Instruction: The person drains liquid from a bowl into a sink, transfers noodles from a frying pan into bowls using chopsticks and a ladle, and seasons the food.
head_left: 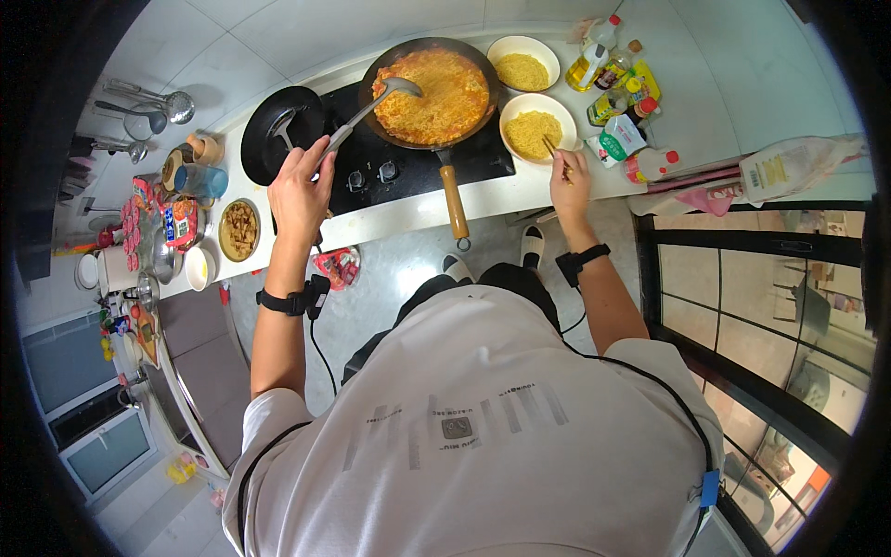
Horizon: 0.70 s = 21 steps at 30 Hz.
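Observation:
My left hand (pixel 301 186) grips the handle of a metal ladle (pixel 402 86). The ladle's head is over the orange-red, soupy food (pixel 440 97) that fills a wide frying pan (pixel 367 120) on the black cooktop (pixel 346 193). In my right hand (pixel 571 179) are chopsticks (pixel 548 145), their tips at the yellow noodles (pixel 532 132) in the nearer white bowl (pixel 514 154). A second white bowl (pixel 552 57) of yellow noodles (pixel 522 72) stands just behind it. The pan's wooden handle (pixel 454 202) points towards me, between my hands.
Left of the pan sits a black wok (pixel 261 143) with a metal utensil inside. A dish of brown chunks (pixel 240 230), a white bowl (pixel 200 268) and a blue cup (pixel 200 181) stand further left. Bottles (pixel 612 104) crowd the right wall. A red package (pixel 339 267) lies below the counter.

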Motion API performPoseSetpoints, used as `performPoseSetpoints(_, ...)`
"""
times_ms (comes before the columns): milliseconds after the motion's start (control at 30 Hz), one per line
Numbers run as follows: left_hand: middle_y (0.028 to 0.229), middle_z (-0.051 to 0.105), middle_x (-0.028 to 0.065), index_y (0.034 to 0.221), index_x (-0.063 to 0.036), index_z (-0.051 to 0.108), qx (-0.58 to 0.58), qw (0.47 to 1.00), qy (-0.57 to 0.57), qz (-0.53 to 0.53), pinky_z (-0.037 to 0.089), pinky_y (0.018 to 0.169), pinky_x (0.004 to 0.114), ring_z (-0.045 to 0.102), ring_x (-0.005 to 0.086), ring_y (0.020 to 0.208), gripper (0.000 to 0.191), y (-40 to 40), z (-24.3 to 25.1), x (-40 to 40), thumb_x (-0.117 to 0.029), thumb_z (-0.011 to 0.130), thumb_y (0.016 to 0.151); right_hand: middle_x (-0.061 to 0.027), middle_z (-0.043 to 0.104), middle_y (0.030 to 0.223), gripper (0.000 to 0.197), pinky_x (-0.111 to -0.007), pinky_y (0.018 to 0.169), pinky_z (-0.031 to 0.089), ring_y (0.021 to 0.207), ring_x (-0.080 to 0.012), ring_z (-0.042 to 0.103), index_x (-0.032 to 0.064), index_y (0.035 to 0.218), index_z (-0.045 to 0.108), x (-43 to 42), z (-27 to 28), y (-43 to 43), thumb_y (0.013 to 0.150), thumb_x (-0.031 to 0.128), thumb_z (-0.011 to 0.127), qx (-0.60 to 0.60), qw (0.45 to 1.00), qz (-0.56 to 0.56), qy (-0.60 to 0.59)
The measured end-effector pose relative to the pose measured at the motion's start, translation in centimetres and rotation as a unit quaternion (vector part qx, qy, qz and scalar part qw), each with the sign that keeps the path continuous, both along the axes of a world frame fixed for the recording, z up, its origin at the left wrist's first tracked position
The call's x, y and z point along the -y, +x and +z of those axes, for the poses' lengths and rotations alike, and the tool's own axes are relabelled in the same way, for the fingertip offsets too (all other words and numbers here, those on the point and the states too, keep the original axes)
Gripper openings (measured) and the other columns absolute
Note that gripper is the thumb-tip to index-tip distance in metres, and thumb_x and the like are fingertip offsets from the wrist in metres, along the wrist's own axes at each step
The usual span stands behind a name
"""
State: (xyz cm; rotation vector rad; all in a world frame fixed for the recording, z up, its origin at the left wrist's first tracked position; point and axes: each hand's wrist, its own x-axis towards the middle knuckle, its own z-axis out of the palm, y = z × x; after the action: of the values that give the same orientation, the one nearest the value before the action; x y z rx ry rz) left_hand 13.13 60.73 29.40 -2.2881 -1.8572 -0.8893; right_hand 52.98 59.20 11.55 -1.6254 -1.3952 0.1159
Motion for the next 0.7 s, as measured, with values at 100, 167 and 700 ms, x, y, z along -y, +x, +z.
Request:
performPoseSetpoints(100,0.069,0.051,0.008,0.105,-0.0134,0.07,0.005,1.0,0.01,-0.006,0.045,0.052,0.035,0.056,0.0245,0.055,0.021,0.6,-0.2,-0.4,-0.02,0.068,0.085,-0.0148,0.064,0.088,0.015,-0.034,0.067,0.049,0.076,-0.0295,0.063,0.0002,0.092,0.067,-1.0,-1.5,2.4,0.09,0.013,0.059,-0.134,0.99,-0.015,-0.05)
performPoseSetpoints(167,0.069,0.051,0.008,0.105,-0.0132,0.07,-0.001,1.0,-0.012,0.005,0.045,0.051,0.035,0.056,0.0247,0.055,0.021,1.0,-0.4,-0.4,-0.021,0.068,0.085,-0.0151,0.065,0.088,0.016,-0.033,0.068,0.05,0.077,-0.0272,0.064,-0.0005,0.092,0.068,-1.6,-1.6,3.3,0.09,0.013,0.06,-0.18,0.982,-0.015,-0.049)
performPoseSetpoints(700,0.073,0.056,0.009,0.105,-0.0139,0.07,-0.004,0.997,-0.039,0.072,0.048,0.056,0.038,0.06,0.0297,0.063,0.022,3.9,-1.8,-1.2,-0.024,0.065,0.086,-0.0125,0.069,0.076,0.027,-0.029,0.063,0.05,0.065,-0.0189,0.066,-0.0006,0.099,0.068,-6.5,-0.8,9.8,0.09,0.024,0.062,-0.119,0.974,0.106,-0.158)
